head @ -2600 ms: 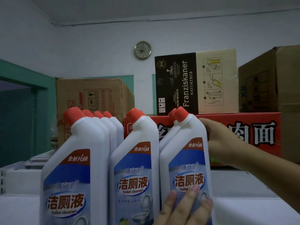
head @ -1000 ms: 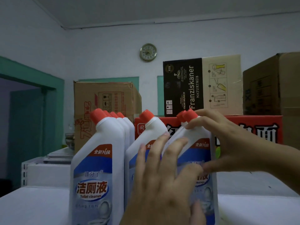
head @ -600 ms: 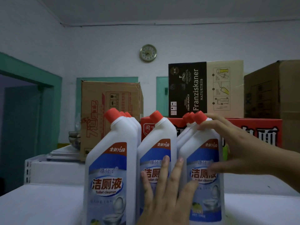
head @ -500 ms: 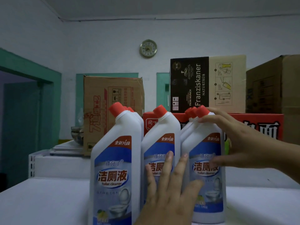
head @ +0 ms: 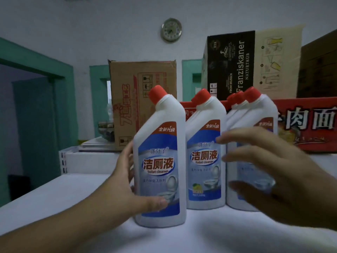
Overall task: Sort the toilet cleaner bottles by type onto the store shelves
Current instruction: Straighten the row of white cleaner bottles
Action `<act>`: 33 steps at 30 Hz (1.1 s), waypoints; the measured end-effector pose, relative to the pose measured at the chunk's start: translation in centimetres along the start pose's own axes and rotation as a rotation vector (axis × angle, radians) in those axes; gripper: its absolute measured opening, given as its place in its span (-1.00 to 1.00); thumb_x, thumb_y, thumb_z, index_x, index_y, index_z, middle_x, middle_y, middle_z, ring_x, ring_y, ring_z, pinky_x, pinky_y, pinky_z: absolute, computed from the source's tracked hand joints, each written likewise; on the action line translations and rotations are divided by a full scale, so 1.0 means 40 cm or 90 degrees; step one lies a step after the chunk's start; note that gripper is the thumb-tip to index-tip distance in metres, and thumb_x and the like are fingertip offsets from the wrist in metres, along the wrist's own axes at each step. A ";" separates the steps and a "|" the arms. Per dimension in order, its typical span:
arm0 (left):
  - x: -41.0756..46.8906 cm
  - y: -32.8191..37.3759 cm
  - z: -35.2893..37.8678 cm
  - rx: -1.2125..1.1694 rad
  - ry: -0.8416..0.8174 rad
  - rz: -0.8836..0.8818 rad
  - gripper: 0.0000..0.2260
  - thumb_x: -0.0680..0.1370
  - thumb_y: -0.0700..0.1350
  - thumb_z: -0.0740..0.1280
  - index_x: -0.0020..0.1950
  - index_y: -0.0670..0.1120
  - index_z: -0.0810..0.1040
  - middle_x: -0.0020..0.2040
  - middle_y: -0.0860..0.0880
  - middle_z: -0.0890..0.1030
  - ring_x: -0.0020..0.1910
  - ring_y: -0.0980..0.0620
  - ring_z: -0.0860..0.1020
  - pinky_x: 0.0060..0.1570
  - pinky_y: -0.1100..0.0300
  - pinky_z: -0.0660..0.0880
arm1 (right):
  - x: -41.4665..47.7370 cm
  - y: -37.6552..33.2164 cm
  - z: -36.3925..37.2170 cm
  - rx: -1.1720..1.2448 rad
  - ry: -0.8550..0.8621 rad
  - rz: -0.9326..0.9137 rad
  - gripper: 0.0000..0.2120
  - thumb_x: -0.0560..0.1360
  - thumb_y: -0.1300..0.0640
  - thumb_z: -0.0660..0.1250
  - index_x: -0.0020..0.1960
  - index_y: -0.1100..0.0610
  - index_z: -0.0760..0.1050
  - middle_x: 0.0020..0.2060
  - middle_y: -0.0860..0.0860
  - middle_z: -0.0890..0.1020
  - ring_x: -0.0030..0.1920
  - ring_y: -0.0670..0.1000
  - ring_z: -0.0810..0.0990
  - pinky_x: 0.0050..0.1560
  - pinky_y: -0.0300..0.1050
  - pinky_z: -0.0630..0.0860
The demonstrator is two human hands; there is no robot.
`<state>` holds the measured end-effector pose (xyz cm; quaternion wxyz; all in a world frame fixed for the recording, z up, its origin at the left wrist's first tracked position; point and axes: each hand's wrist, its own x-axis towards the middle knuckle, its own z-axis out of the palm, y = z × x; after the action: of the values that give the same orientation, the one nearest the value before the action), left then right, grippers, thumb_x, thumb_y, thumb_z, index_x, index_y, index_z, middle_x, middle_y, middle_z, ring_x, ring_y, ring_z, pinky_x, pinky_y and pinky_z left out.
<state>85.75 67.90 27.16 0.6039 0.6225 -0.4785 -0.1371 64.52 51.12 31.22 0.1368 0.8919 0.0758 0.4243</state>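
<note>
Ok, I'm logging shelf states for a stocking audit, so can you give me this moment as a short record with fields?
surface: white shelf top
stock: white toilet cleaner bottles with red caps, all upright
left: left bottle, gripped by the left hand, thumb across the lower label
middle: middle bottle, label facing the camera
right: right bottle, more red caps behind it
other hand: right hand open, blurred, in front of the right bottle; contact unclear
background: brown carton, Franziskaner box, red box, wall clock
</note>
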 end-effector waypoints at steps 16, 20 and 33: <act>0.014 -0.048 0.014 -0.155 -0.074 -0.042 0.05 -0.19 0.04 0.68 0.25 0.23 0.35 0.04 0.12 0.68 0.00 0.09 0.66 -0.22 0.26 0.61 | -0.069 -0.005 0.147 -0.233 -0.213 -0.017 -0.55 0.49 -0.15 0.07 0.30 -0.09 0.46 0.48 0.05 0.28 0.48 0.04 0.15 0.38 -0.07 0.01; 0.006 -0.045 0.013 -0.137 -0.069 -0.039 -0.06 -0.12 0.03 0.66 0.19 0.26 0.36 0.01 0.17 0.67 -0.02 0.15 0.65 -0.26 0.33 0.59 | -0.071 -0.009 0.146 -0.194 -0.216 -0.004 -0.58 0.50 -0.14 0.06 0.28 -0.09 0.46 0.49 0.04 0.26 0.49 0.05 0.15 0.38 -0.07 0.06; 0.000 -0.041 0.034 -0.034 0.010 -0.035 -0.27 0.08 -0.05 0.53 0.15 0.31 0.30 0.01 0.20 0.62 -0.03 0.17 0.61 -0.31 0.46 0.53 | -0.085 -0.010 0.146 -0.128 -0.185 0.015 -0.63 0.50 -0.05 0.10 0.25 -0.02 0.46 0.47 0.05 0.30 0.48 0.07 0.22 0.29 -0.12 0.31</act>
<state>85.43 66.76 25.41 0.6199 0.6202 -0.4527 -0.1615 66.94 49.60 25.08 0.2297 0.9264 0.0018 0.2982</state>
